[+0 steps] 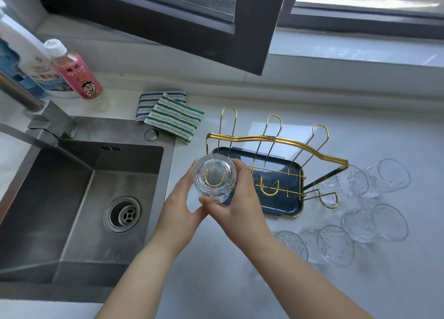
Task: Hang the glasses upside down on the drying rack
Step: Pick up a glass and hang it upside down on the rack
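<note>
A clear textured glass (214,180) is held upside down over the front left gold prong of the drying rack (276,141); the prong's loop shows through the glass base. My left hand (179,204) cups the glass from the left and my right hand (240,198) grips it from the right and below. The gold wire rack stands on a dark blue tray (281,208). Several more clear glasses lie on their sides on the counter: two to the right of the rack (384,180) and several in front of it (336,244).
A steel sink (72,198) with a faucet (36,124) lies to the left. Two striped cloths (173,116) sit behind the rack. A pink bottle (77,74) and a white cleaner bottle (31,62) stand at the back left. An open window frame (192,30) overhangs the counter.
</note>
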`<state>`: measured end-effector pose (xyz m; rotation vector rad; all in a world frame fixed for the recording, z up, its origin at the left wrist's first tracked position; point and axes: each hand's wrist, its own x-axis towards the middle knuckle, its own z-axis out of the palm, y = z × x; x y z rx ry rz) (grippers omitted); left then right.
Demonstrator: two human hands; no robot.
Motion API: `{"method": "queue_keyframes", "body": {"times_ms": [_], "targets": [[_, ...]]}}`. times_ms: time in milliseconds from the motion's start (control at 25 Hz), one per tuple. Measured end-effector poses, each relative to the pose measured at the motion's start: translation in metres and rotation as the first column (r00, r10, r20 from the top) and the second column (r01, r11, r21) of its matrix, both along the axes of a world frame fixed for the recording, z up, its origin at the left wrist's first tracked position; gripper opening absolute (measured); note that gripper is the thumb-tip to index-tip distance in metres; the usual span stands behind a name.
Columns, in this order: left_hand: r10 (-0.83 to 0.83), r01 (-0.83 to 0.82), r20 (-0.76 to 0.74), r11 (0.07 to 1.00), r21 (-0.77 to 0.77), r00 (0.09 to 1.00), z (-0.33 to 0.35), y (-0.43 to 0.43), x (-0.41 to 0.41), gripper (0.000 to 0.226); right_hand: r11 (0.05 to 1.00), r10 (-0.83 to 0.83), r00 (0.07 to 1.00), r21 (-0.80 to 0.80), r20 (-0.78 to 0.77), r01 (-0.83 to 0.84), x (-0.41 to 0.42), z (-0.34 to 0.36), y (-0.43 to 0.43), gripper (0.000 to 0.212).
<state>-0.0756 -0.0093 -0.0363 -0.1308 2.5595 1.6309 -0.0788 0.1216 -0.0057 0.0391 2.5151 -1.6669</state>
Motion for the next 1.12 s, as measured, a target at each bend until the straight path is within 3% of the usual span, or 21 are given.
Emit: {"method": "queue_keyframes", "body": {"times_ms": [160, 360, 520, 640, 720, 840, 920, 1120], "targets": [[-0.017, 0.017, -0.002, 1.000, 0.004, 1.000, 0.002, 0.002, 0.001, 0.076, 1.000, 0.001, 0.999, 0.006, 0.033, -0.001, -0.001, 0.002, 0.000, 0.081], [-0.051, 0.050, 0.064, 0.999, 0.019, 0.997, 0.004, 0.002, 0.007, 0.096, 1.000, -0.002, 0.998, 0.015, 0.064, 0.001, 0.011, 0.006, 0.005, 0.093], [-0.025, 0.013, 0.263, 0.999, 0.047, 0.964, -0.012, -0.003, 0.025, 0.095, 0.998, 0.056, 0.997, 0.006, 0.052, -0.056, 0.055, 0.005, 0.027, 0.084], [-0.132, 0.130, 0.343, 0.991, 0.030, 0.930, -0.021, 0.009, 0.051, 0.087, 0.999, -0.023, 0.999, 0.027, -0.030, 0.024, 0.091, 0.001, 0.062, 0.068], [-0.240, 0.248, 0.319, 0.969, 0.016, 0.917, -0.023, 0.027, 0.065, 0.087, 0.988, -0.128, 0.986, 0.072, -0.103, 0.136, 0.112, -0.009, 0.087, 0.063], [-0.391, 0.409, 0.252, 0.912, -0.019, 0.885, -0.024, 0.063, 0.074, 0.094, 0.957, -0.269, 0.960, 0.091, -0.074, 0.275, 0.137, -0.026, 0.111, 0.075], [-0.451, 0.468, 0.215, 0.883, -0.033, 0.866, -0.023, 0.085, 0.072, 0.098, 0.956, -0.281, 0.959, 0.085, -0.031, 0.282, 0.146, -0.035, 0.118, 0.078], [-0.451, 0.460, 0.110, 0.885, -0.070, 0.886, -0.023, 0.109, 0.064, 0.096, 0.966, -0.235, 0.967, 0.085, -0.096, 0.243, 0.145, -0.039, 0.122, 0.076]]}}
